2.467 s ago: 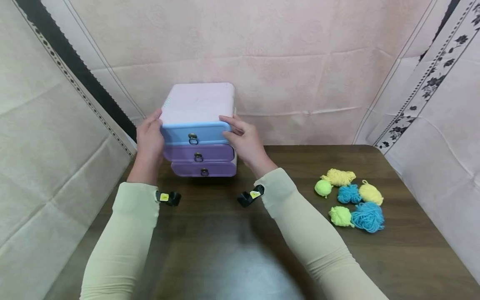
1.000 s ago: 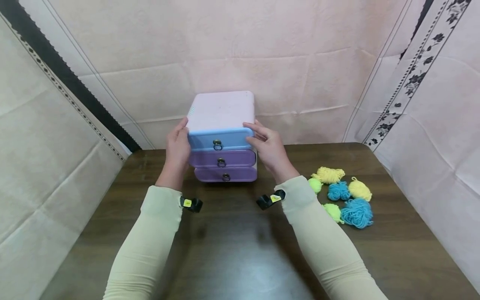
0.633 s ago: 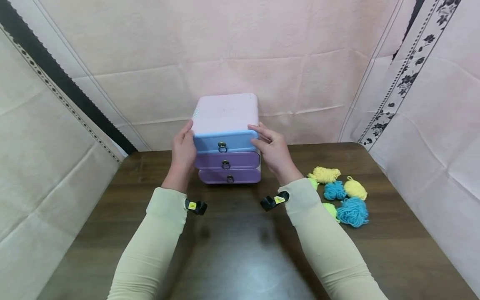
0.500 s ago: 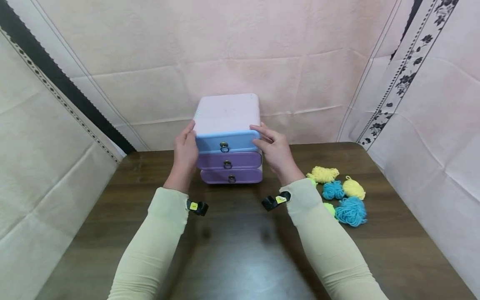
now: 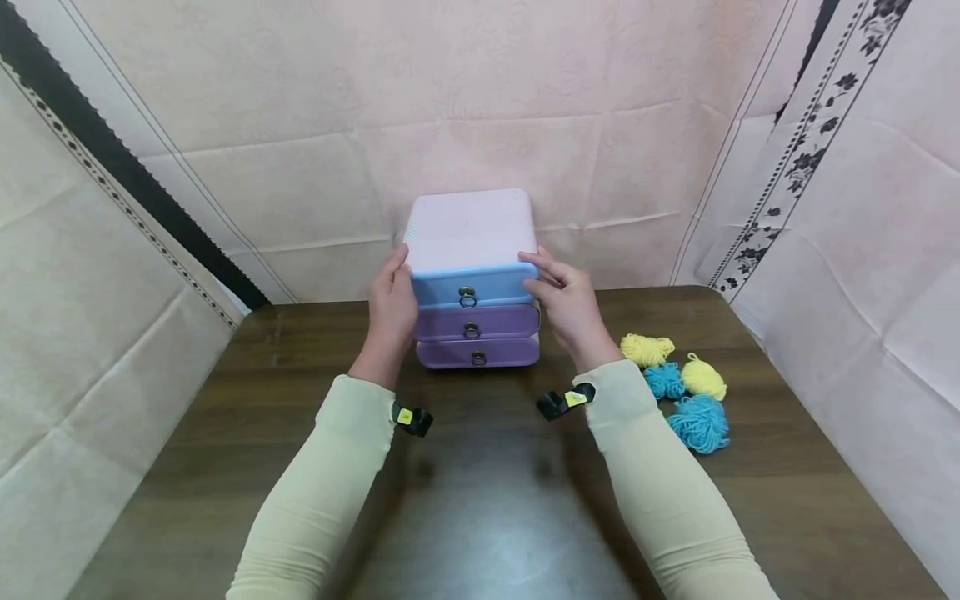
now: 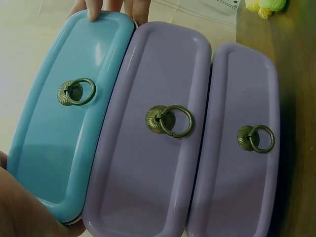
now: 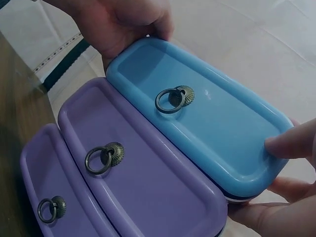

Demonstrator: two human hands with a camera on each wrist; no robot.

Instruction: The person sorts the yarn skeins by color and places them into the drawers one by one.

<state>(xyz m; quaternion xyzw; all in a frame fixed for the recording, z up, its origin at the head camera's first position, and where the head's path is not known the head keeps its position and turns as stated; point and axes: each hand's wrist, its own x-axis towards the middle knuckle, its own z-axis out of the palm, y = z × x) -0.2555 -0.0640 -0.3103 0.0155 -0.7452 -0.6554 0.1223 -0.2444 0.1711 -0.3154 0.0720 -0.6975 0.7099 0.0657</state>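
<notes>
A small desktop drawer unit (image 5: 471, 229) with a pale pinkish-white top stands near the back of the table. Its top drawer (image 5: 438, 288) has a light blue front; two purple drawers (image 5: 498, 323) lie below. Each front carries a bronze ring pull (image 6: 170, 121). My left hand (image 5: 392, 317) grips the unit's left side at the blue drawer's height. On the opposite side, my right hand (image 5: 572, 308) holds the upper corner, its thumb (image 7: 286, 143) pressed on the blue front and its other fingers along the side. All drawers look pushed in.
Balls of yarn lie to the right: a yellow skein (image 5: 647, 350), another yellow ball (image 5: 703, 379), a small blue bundle (image 5: 663, 381) and a larger blue ball (image 5: 699, 423). My right sleeve (image 5: 660, 467) covers the green ones. Pale cloth (image 5: 480, 100) hangs behind the table.
Both hands have shifted the drawer unit to the right along the table, keeping the same hold. The yarn sits nearer my right sleeve in view, and its green balls have become hidden.
</notes>
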